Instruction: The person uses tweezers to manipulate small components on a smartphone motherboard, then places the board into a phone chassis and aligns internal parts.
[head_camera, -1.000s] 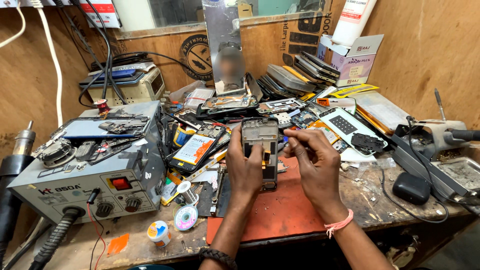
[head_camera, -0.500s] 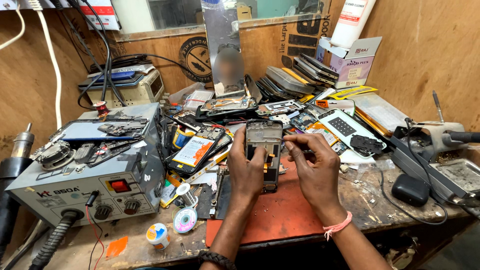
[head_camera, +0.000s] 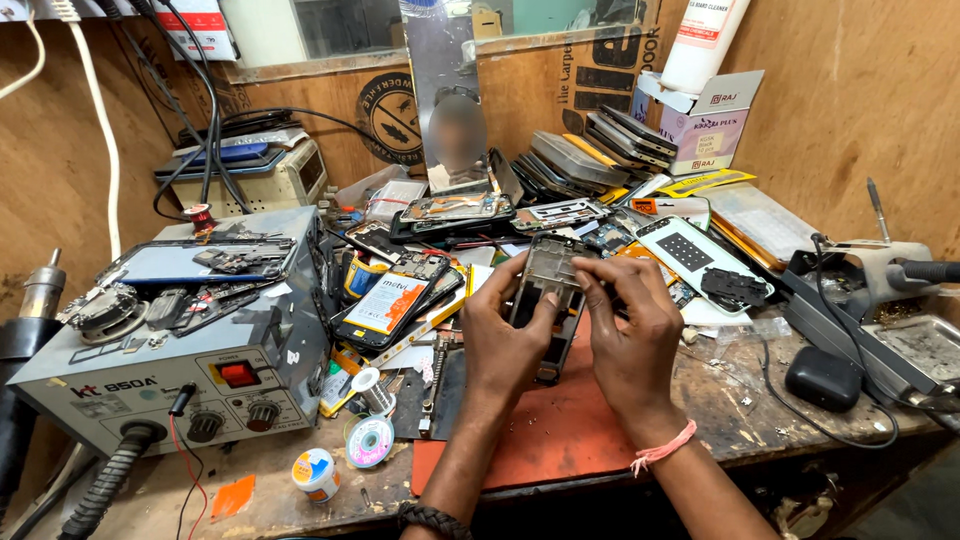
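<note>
L hand (head_camera: 505, 345) & R hand (head_camera: 630, 340) raised close together, fingers curled inward, both gripping

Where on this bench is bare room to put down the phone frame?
Free: the orange mat below both hands, and bare wood between the right hand and the black case. Crowded: the phone pile behind and beside the grey station.

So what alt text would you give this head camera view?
Two hands, left hand and right hand, hold an opened phone frame above an orange mat on a cluttered repair bench. A grey rework station stands at left.
</note>
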